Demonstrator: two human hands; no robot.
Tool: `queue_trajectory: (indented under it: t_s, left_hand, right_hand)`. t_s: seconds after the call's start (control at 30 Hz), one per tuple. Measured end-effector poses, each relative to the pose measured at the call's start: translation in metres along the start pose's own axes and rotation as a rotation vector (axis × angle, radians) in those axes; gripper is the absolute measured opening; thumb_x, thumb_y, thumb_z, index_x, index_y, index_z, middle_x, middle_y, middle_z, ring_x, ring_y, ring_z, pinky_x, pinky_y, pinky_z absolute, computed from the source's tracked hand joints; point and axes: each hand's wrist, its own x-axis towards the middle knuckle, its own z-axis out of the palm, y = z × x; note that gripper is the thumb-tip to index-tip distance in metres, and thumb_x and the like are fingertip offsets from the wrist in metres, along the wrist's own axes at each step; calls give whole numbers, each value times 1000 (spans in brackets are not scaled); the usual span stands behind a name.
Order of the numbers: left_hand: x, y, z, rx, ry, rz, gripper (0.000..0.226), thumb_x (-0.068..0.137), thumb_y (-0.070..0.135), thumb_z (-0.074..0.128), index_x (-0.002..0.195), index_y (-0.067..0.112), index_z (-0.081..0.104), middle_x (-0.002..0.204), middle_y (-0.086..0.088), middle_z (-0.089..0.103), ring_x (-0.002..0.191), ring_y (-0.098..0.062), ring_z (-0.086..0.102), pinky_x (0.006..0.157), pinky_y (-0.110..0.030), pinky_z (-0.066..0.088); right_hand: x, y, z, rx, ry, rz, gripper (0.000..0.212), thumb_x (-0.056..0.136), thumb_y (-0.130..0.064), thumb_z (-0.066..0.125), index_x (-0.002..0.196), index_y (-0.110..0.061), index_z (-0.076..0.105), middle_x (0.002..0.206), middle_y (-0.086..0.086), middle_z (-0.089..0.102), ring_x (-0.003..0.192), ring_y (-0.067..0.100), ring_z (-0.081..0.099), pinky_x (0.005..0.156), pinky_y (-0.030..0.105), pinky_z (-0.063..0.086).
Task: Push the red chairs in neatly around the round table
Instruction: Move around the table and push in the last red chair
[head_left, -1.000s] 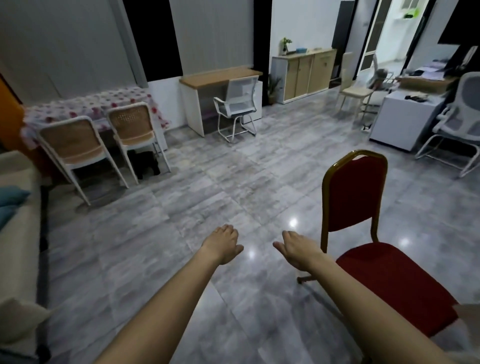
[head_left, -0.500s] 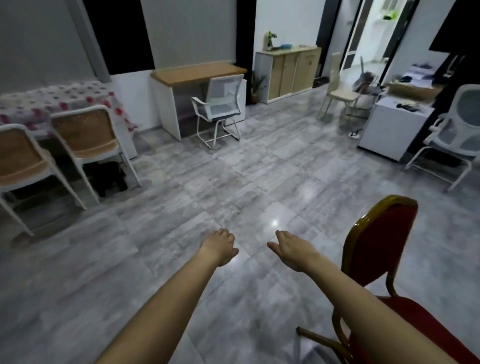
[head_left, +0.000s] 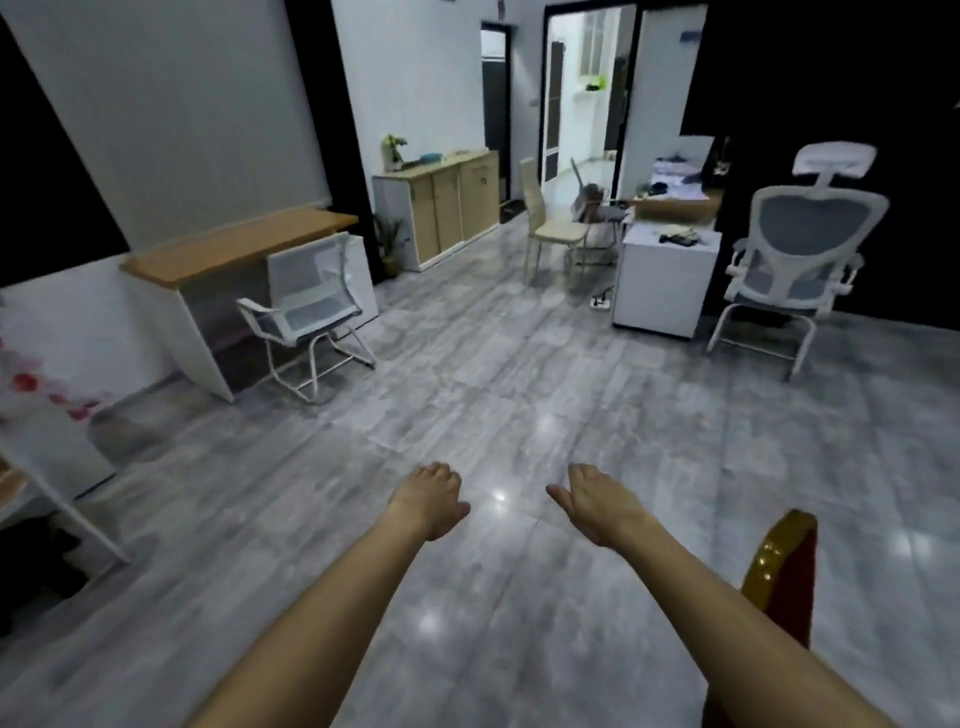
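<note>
At the far left edge of the frame, a white cloth with red flowers (head_left: 36, 395) is hanging, blurred. Right of it, a white counter with a pale wooden top (head_left: 228, 249) is standing against the wall, a white mesh chair on a sled frame (head_left: 306, 317) just in front. Low in the middle, both bare arms are reaching forward over the glossy grey tiled floor (head_left: 519, 374). The left hand (head_left: 431, 499) is hanging loose with fingers curled, grasping nothing; the right hand (head_left: 592, 501) is lying flat and released, thumb out. In the lower right corner, the red padded chair with a shiny gold frame (head_left: 784, 577) is showing only its back's top edge, partly hidden behind the right forearm and touched by neither hand.
</note>
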Motion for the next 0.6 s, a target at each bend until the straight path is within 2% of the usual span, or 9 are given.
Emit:
queue_trajectory:
  t_s: [0.2, 0.3, 0.37, 0.47, 0.6]
  left_hand:
    - [129, 43, -68, 42, 103, 231, 53, 103, 33, 28, 145, 0, 31, 154, -19, 32, 144, -30, 28, 119, -39, 23]
    - [186, 78, -91, 100, 145, 376, 50, 104, 29, 26, 143, -1, 32, 151, -20, 34, 141, -32, 31, 117, -39, 26]
    - [232, 114, -101, 166, 146, 498, 47, 105, 26, 26, 141, 0, 36, 150, -21, 35, 140, -34, 31, 116, -41, 27]
    - [281, 174, -114, 312, 137, 698, 41, 105, 19, 26, 134, -1, 46, 147, -23, 37, 137, -40, 32, 112, -47, 31]
    - [320, 278, -139, 360, 141, 988, 39, 104, 16, 27, 132, -4, 46, 143, -24, 40, 133, -40, 35, 109, -46, 32]
  right_hand:
    - [69, 100, -60, 91, 91, 224, 59, 100, -48, 25, 133, -1, 39, 141, 21, 45, 126, 35, 46, 102, 44, 39]
    - [73, 149, -59, 145, 64, 346, 57, 100, -49, 26, 130, -3, 42, 138, 19, 47, 125, 33, 48, 100, 43, 39]
    - [66, 189, -53, 191, 71, 458, 58, 100, -48, 26, 133, -2, 39, 142, 19, 43, 130, 32, 44, 105, 42, 37]
    - [43, 238, -49, 267, 119, 668, 64, 101, -48, 26, 144, -1, 27, 155, 18, 25, 142, 31, 29, 116, 41, 27]
    - [-5, 287, -43, 373, 213, 1014, 59, 101, -46, 28, 136, 0, 35, 145, 20, 37, 133, 32, 39, 111, 40, 34]
